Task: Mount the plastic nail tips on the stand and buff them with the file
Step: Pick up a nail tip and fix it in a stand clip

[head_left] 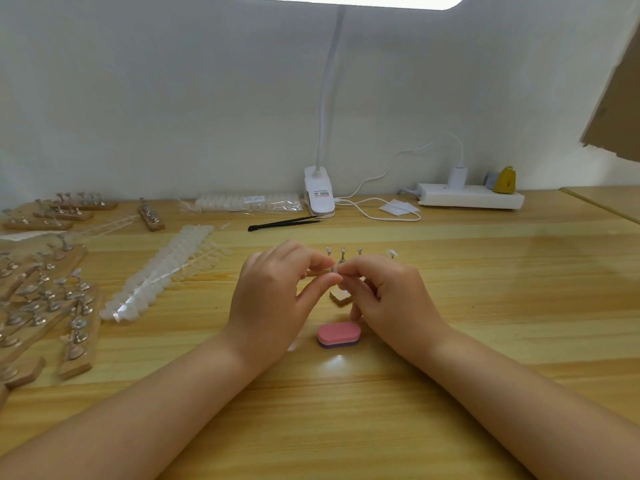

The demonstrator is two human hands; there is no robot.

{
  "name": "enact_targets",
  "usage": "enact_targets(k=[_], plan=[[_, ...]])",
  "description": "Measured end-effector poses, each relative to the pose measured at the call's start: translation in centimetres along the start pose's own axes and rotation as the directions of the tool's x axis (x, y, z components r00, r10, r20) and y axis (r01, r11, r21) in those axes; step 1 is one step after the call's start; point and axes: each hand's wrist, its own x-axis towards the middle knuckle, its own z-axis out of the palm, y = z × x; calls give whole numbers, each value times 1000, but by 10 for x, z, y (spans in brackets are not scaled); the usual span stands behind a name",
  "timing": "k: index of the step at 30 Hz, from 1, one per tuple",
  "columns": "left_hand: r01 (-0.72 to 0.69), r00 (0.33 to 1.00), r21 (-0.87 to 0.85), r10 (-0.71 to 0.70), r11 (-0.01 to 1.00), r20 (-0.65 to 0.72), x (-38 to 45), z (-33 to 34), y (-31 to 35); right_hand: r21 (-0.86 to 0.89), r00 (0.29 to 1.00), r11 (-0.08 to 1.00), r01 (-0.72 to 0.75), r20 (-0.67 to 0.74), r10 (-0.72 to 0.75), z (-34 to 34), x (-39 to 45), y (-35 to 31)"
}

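Both hands raised over the middle of the table (450, 341), fingertips meeting. Left hand (273, 299) curled, thumb and forefinger pinching a small pale tip (335, 269). Right hand (388, 296) curled too, fingertips closed on the same spot (whether on the tip itself or on a holder peg beneath, cannot tell).

Just behind and under the hands, the stand (341, 297): a wooden strip, its near end poking out between the wrists, with four metal pegs rising past the knuckles. One peg (392, 253) at the far right carrying something pale on top.

File (339, 335), a pink oval block with a purple underlayer, flat on the table just in front of the hands, touching neither.

To the left, strips of clear tips (156, 275) lying diagonally, and beyond them a heap of spare stands (52, 299). Further back, a bagged pack (249, 202) of tips, black tweezers (284, 223), a white clip lamp (320, 195), and a power strip (471, 199) against the wall.
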Motion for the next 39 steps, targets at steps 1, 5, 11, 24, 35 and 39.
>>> enact_targets(k=[1, 5, 11, 24, 35, 39], plan=[[-3, 1000, -11, 3, 1000, 2, 0, -1, 0, -1, 1000, 1000, 9, -5, -9, 0, 0, 1], [-61, 998, 16, 61, 998, -14, 2, -1, -1, -9, 998, 999, 48, -33, -48, 0, -2, 4], [-56, 998, -22, 55, 998, -35, 3, -2, -3, 32, 998, 998, 59, -40, -57, 0, -2, 4], [-178, 983, -116, 169, 977, -77, 6, -2, -12, 641, 899, 630, -437, 320, 299, -3, 3, -4], [-165, 984, -56, 161, 985, -76, 4, -3, -10, 585, 886, 666, -464, 313, 342, -8, 4, -2], [-187, 980, -3, 186, 982, -69, 2, -3, -9, 545, 889, 702, -458, 289, 356, -7, 5, -2]])
